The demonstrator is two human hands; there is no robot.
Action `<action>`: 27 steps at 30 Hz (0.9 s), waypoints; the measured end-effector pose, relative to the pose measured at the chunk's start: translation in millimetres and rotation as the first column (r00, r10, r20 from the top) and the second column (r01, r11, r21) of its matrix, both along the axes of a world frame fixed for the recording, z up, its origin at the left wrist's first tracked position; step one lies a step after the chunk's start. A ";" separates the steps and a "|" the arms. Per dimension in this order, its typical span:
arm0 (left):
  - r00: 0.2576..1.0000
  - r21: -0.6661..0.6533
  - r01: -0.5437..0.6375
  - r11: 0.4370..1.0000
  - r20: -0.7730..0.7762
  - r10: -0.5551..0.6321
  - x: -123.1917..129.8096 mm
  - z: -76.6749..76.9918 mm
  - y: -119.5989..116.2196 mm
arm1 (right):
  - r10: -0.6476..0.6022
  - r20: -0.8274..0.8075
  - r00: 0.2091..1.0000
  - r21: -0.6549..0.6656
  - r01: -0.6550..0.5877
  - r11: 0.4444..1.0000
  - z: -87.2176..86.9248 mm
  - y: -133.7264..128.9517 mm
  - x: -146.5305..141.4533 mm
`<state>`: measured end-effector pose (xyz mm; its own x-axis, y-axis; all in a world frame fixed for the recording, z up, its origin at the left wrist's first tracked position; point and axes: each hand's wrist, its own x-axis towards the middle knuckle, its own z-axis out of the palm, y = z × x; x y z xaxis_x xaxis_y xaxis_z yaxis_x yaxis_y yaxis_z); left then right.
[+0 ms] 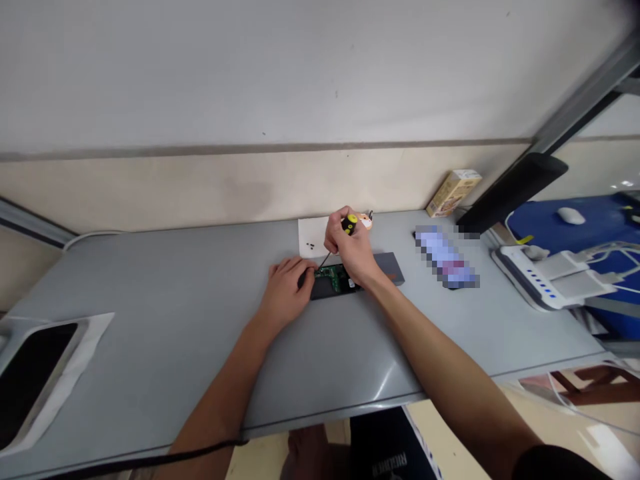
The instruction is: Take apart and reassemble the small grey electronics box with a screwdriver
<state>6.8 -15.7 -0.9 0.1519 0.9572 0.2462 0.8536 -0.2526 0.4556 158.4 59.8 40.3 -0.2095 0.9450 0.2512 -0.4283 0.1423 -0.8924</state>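
A black-and-yellow screwdriver (349, 224) is gripped in my right hand (356, 250), with its thin shaft slanting down to the left. Its tip meets the left part of a green circuit board (327, 273), set in a dark casing. The casing lies over a dark grey flat block (390, 264) on the table. My left hand (287, 291) is closed around the casing's left end, with its fingertips near the screwdriver's tip. Part of the board and casing is hidden behind my right hand and wrist.
A white paper (311, 231) behind the board bears several small dark screws (311, 247). Right of it are an orange-and-white item (367, 221), a phone (447, 259), a carton (453, 193) and a white power strip (535, 279). A dark-screened device (35, 373) lies at left.
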 end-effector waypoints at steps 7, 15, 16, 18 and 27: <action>1.000 0.011 -0.001 1.000 -0.021 0.002 -0.9 -2.4 -0.1 | 0.057 -0.103 0.993 -0.026 -0.060 0.998 3.1 4.2 6.7; 0.999 0.005 0.006 1.000 -0.040 -0.006 0.1 -0.5 0.2 | 0.091 0.008 0.996 0.079 -0.092 0.993 6.5 1.4 8.7; 0.999 0.003 0.002 1.000 -0.042 -0.002 0.1 -0.7 0.3 | 0.122 -0.026 0.992 0.061 -0.120 0.991 6.9 1.7 8.5; 0.999 0.003 0.001 1.000 -0.038 0.000 -0.1 -1.3 0.5 | 0.156 -0.078 0.985 0.034 -0.153 0.988 6.1 3.0 8.4; 0.999 0.000 0.022 1.000 -0.047 -0.022 -0.9 -0.3 1.0 | -0.020 -0.034 0.999 -0.016 0.019 1.000 2.2 3.4 4.9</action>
